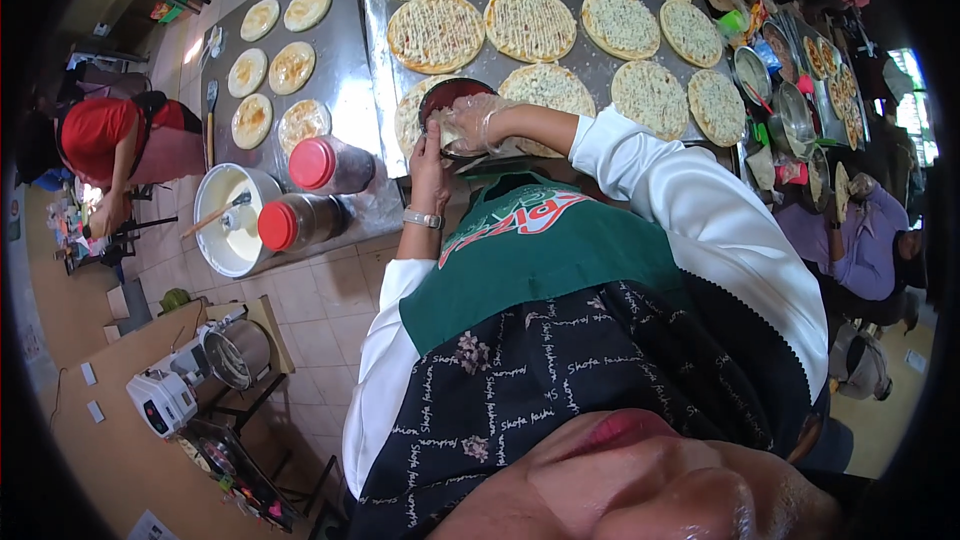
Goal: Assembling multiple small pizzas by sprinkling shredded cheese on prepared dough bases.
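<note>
My left hand [430, 162] grips the near rim of a dark red bowl [450, 100] held over the steel table. My right hand [472, 122], in a clear plastic glove, reaches into the bowl with bent fingers; what it holds I cannot tell. Under the bowl lies a round pizza base [408, 118], with another topped base [548, 88] beside it. Several more bases with white sauce lines [436, 32] fill the foil-covered table [375, 60] beyond.
On the left steel table [340, 50] lie small sauced bases [268, 68], two red-lidded jars [330, 165] and a white bowl with a spoon [228, 220]. A person in red [110, 145] works far left. Metal bowls [795, 110] and another person [870, 240] are at the right. A mixer [165, 400] stands below.
</note>
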Tool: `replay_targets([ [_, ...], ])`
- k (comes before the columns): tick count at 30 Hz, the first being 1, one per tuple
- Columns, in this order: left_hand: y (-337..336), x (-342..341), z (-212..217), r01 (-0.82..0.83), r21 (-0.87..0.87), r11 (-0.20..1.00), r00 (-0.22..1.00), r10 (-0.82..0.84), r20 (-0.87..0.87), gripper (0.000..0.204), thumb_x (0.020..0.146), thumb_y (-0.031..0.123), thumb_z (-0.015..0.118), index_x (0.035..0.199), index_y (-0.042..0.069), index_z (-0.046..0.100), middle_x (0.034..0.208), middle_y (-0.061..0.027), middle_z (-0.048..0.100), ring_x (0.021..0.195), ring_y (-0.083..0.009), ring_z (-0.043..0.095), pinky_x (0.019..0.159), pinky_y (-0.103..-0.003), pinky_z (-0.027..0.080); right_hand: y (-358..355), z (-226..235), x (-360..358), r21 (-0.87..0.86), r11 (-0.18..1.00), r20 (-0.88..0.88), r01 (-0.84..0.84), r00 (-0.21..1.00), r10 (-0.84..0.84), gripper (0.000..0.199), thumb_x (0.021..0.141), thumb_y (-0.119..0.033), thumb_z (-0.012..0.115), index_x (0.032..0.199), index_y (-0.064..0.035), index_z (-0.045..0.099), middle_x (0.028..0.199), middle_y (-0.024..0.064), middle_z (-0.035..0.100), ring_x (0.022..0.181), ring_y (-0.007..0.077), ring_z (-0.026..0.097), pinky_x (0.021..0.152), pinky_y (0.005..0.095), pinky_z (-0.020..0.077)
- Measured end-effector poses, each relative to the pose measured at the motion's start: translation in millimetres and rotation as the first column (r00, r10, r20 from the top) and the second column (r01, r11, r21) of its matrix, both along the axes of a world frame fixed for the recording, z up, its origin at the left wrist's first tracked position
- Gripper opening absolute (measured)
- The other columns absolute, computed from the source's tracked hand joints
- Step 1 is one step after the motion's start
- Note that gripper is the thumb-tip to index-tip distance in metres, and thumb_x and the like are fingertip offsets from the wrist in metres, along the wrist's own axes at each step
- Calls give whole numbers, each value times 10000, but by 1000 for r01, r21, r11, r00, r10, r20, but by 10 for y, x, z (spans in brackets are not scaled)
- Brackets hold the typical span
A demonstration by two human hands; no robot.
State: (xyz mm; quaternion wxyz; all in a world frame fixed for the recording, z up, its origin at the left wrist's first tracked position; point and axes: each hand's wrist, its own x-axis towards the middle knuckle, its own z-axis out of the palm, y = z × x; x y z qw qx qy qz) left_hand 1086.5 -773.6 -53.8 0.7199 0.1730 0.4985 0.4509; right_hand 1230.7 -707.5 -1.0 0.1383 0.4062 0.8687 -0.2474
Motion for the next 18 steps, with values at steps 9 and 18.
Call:
replay_targets([
  [9,453,791,62,82,-17,996,997,-82,-13,579,849,523,518,1180,50,479,1152,-109,522,1059,-213,511,791,-477,510,666,-207,771,-544,837,-256,-61,962,-97,332,666,-189,674,967,-53,641,887,92,644,754,156,579,692,307,455],
  [18,911,1128,-72,33,26,999,999,-33,6,581,849,508,532,1193,43,474,1115,-96,573,1008,-216,576,790,-420,524,1776,-191,1699,-855,450,-265,258,528,-807,316,670,-132,694,979,-82,652,976,91,639,863,179,588,752,318,459],
])
